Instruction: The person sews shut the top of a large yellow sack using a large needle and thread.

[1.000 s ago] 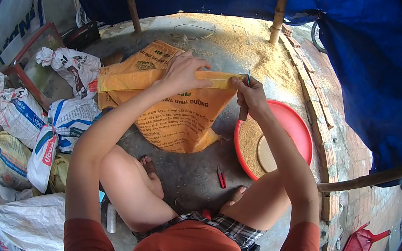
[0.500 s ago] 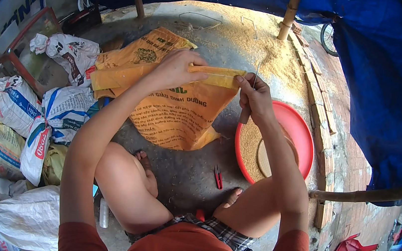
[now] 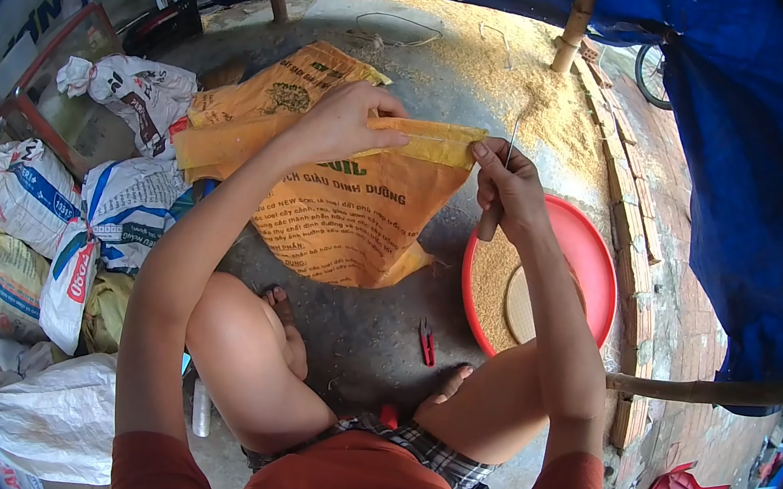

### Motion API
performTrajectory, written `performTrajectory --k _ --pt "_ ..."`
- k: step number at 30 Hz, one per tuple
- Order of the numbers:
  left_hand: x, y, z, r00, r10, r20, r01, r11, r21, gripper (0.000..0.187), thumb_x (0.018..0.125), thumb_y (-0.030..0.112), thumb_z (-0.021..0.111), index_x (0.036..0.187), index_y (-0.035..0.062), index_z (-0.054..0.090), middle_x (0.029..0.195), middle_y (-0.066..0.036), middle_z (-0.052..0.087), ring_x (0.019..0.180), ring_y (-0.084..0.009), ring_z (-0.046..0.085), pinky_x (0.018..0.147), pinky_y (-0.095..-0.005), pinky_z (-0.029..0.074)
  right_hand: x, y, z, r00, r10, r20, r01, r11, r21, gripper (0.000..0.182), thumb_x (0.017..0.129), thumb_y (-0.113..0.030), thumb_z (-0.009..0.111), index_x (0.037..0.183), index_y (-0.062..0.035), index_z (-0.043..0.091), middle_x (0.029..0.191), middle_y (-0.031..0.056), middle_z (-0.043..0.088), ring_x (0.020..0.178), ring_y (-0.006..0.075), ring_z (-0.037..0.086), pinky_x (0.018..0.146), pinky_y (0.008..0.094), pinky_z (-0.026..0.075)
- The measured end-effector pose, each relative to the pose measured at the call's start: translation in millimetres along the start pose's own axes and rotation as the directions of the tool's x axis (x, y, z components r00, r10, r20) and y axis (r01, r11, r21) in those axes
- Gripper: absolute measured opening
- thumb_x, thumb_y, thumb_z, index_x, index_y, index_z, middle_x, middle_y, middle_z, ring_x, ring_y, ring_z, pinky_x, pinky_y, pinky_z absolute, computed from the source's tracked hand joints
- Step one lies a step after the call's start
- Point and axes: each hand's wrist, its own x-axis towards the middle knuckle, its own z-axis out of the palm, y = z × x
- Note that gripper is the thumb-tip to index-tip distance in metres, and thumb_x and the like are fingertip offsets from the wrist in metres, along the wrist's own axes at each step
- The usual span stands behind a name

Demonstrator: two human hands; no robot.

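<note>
1. Left hand (image 3: 346, 125) and right hand (image 3: 514, 189) have been drawn slightly farther apart.
2. At eleven-thirty from the plaid shorts (image 3: 444, 454), the orange sack (image 3: 341, 214) is gripped along its folded edge by the left.
3. Its corner is pinched by the right, also closed around a thin tool (image 3: 489, 223).

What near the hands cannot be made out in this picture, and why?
All in the head view:
Left hand: some fingertips hidden by the orange sack or hand itself.
Thin tool: middle covered by the right hand.
Round tan object in the red basin: partly blocked by the right forearm.
Sack's finest print: too small.
</note>
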Motion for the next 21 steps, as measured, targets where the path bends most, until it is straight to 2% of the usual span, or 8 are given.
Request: performTrajectory --k 4,10,13,15,16,18,19,21 --pt "2.4 -4.4 -0.8 1.000 0.005 0.024 -0.004 0.999 -0.047 0.027 0.073 0.022 0.070 0.087 -0.0007 0.067 0.081 -0.013 0.065 0.077 -0.0239 0.060 0.073 -0.0354 0.046 -2.7 3.4 0.2 1.000 -0.026 0.014 0.026 1.000 -0.014 0.020 0.082 -0.024 0.068 0.087 -0.0080 0.057 0.054 -0.0033 0.045 0.043 0.0052 0.040 0.039 0.0193 0.035" --pt "1.7 -3.3 -0.6 1.000 0.020 0.013 -0.020 1.000 -0.002 0.028 0.073 0.023 0.069 0.089 -0.0011 0.066 0.082 -0.013 0.065 0.078 -0.0253 0.059 0.073 -0.0355 0.046 -0.9 4.1 2.6 1.000 -0.014 0.020 0.014 1.000 0.007 0.018 0.084 -0.023 0.067 0.088 -0.0091 0.056 0.054 -0.0037 0.044 0.043 0.0044 0.039 0.039 0.0195 0.035" --pt "-0.8 0.5 -3.8 0.999 -0.026 0.046 0.024 0.999 0.032 0.029 0.073 0.023 0.070 0.091 0.0009 0.067 0.086 -0.012 0.063 0.086 -0.0251 0.057 0.080 -0.0358 0.044 0.5 4.3 6.4 0.999 -0.033 0.012 0.032 0.998 0.054 0.018 0.084 -0.022 0.066 0.091 -0.0096 0.055 0.054 -0.0034 0.044 0.043 0.0043 0.038 0.039 0.0200 0.035" --pt "-5.7 3.4 -3.8 1.000 0.009 0.003 -0.010 0.981 0.194 0.029 0.071 0.023 0.070 0.092 0.0035 0.068 0.091 -0.011 0.061 0.094 -0.0245 0.053 0.088 -0.0368 0.040 2.5 5.2 4.9 0.998 -0.051 -0.034 0.051 0.999 -0.015 0.021 0.085 -0.022 0.065 0.096 -0.0084 0.055 0.055 -0.0032 0.044 0.043 0.0050 0.038 0.039 0.0203 0.034" --pt "-6.9 2.4 -4.3 1.000 0.012 0.005 -0.013 0.981 0.194 0.029 0.071 0.023 0.070 0.092 0.0035 0.068 0.091 -0.011 0.061 0.094 -0.0245 0.053 0.088 -0.0368 0.040 2.0 5.2 4.3 0.998 -0.052 -0.037 0.052 0.999 -0.013 0.021 0.085 -0.022 0.065 0.096 -0.0084 0.055 0.055 -0.0032 0.044 0.043 0.0050 0.038 0.039 0.0203 0.034" --pt "-10.8 -3.4 -8.1 0.999 -0.002 0.040 -0.015 0.917 0.399 0.031 0.069 0.023 0.072 0.094 0.0057 0.068 0.093 -0.009 0.060 0.098 -0.0237 0.049 0.094 -0.0371 0.035 0.9 5.6 3.1 0.999 -0.036 -0.007 0.035 0.995 -0.092 0.021 0.085 -0.022 0.064 0.097 -0.0068 0.056 0.054 -0.0033 0.044 0.042 0.0055 0.038 0.039 0.0205 0.033" --pt "-12.2 -5.9 -12.0 0.999 0.002 0.045 -0.020 0.916 0.400 0.031 0.069 0.023 0.072 0.094 0.0057 0.068 0.093 -0.009 0.060 0.098 -0.0237 0.049 0.094 -0.0371 0.035 0.0 4.3 0.8 0.999 -0.037 -0.012 0.036 0.995 -0.089 0.021 0.085 -0.022 0.064 0.097 -0.0068 0.056 0.054 -0.0033 0.044 0.042 0.0055 0.038 0.039 0.0205 0.033" --pt "-13.9 -10.0 -19.8 0.978 -0.143 0.149 0.074 0.917 0.392 0.031 0.069 0.023 0.071 0.095 0.0055 0.068 0.092 -0.009 0.060 0.095 -0.0244 0.049 0.093 -0.0375 0.035 -2.5 1.6 -4.9 0.982 0.049 0.182 0.003 0.961 -0.275 0.021 0.087 -0.022 0.062 0.097 -0.0046 0.057 0.052 -0.0025 0.045 0.042 0.0057 0.040 0.038 0.0210 0.034"
